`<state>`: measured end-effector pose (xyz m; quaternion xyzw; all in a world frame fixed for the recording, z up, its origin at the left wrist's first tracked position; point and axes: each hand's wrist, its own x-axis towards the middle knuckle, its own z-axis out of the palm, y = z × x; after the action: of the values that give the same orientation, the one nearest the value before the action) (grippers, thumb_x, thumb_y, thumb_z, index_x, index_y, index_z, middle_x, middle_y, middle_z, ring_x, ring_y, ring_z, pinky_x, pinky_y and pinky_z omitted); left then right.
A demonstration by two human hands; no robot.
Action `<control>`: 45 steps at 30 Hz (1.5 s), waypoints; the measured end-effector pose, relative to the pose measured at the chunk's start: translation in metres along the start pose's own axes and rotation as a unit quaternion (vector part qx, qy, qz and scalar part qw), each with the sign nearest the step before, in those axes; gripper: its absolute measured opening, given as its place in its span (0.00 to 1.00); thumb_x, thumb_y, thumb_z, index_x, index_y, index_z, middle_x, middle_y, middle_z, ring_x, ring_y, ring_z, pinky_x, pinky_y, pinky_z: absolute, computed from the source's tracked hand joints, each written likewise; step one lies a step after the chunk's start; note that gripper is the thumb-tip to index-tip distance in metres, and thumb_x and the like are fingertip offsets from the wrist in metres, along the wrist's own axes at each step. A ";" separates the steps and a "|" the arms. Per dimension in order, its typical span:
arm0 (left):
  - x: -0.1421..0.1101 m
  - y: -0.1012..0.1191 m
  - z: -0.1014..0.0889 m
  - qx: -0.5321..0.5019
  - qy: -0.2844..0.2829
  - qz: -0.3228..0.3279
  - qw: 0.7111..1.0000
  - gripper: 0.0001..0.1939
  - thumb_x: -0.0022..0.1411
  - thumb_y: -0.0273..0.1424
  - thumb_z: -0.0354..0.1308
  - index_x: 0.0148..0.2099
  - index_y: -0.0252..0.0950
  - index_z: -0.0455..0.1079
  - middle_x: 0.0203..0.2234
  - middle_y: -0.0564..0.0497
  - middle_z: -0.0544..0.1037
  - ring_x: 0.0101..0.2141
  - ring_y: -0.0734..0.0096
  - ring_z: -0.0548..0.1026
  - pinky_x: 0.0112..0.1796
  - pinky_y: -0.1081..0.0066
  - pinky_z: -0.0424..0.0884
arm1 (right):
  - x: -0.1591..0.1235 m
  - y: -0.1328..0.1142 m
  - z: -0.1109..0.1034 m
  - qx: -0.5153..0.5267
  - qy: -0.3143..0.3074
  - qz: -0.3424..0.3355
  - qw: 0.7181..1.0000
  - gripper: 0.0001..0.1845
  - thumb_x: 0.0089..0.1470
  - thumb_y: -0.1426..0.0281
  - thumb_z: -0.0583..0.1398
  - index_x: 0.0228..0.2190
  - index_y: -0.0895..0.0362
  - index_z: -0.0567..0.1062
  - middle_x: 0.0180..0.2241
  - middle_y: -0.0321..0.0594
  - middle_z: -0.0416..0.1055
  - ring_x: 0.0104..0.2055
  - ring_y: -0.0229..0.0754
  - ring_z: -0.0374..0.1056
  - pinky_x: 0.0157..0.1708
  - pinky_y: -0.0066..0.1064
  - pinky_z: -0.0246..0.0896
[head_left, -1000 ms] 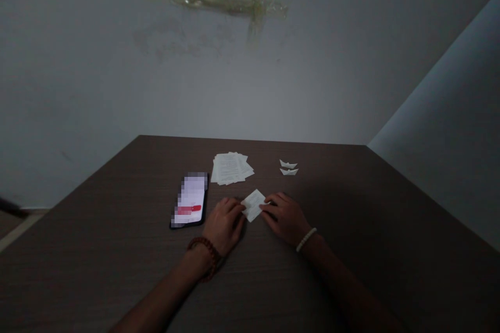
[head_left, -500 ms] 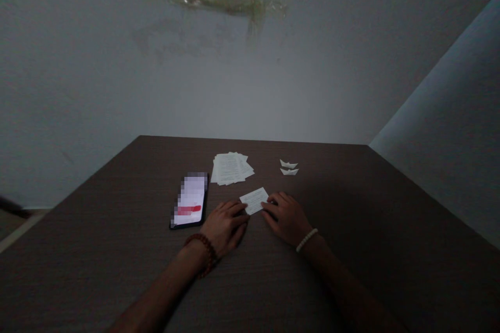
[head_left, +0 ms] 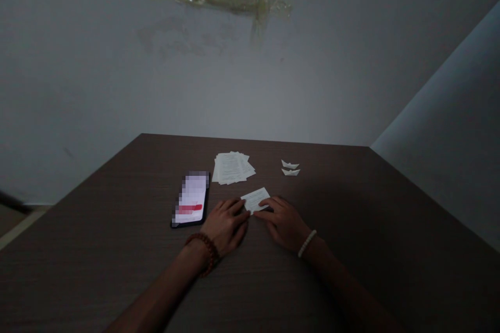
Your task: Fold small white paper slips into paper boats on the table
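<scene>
White printed sheet (head_left: 255, 198), small and four-cornered, on the tabletop between a person's two hands. The fingers of the left hand (head_left: 225, 226) lie close together, tips touching the sheet's lower left edge. On the right hand (head_left: 284, 222), the index finger reaches over the sheet's right side and the thumb lies at its lower edge, a narrow gap between them; whether either hand pinches the paper, I cannot tell. A brown beaded bracelet (head_left: 210, 253) circles the left wrist, a pale beaded one (head_left: 307, 243) the right. Left of the left hand lies a phone (head_left: 190, 201), its lit screen partly pixelated, with a red bar. Beyond the sheet sits a loose, fanned pile of printed papers (head_left: 231, 167); to its right, two folded paper boats (head_left: 290, 172), one just behind the other. The dark brown table (head_left: 105, 218) meets a grey wall (head_left: 117, 73) bearing shiny, yellowed tape (head_left: 222, 1).
</scene>
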<state>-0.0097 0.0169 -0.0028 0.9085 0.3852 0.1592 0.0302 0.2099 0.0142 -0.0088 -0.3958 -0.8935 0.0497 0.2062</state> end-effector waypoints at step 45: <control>-0.002 -0.010 -0.005 -0.064 -0.061 -0.037 0.995 0.18 0.58 0.30 0.54 0.51 0.46 0.72 0.59 0.47 0.63 0.59 0.47 0.56 0.53 0.46 0.57 | -0.012 0.006 -0.012 -0.097 -0.056 0.067 0.992 0.24 0.53 0.79 0.55 0.50 0.47 0.71 0.49 0.44 0.66 0.50 0.47 0.59 0.46 0.39 0.54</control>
<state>-0.0198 0.0220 -0.0001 0.8979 0.4050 0.1267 0.1174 0.2260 0.0091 -0.0031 -0.4691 -0.8759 -0.0013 0.1129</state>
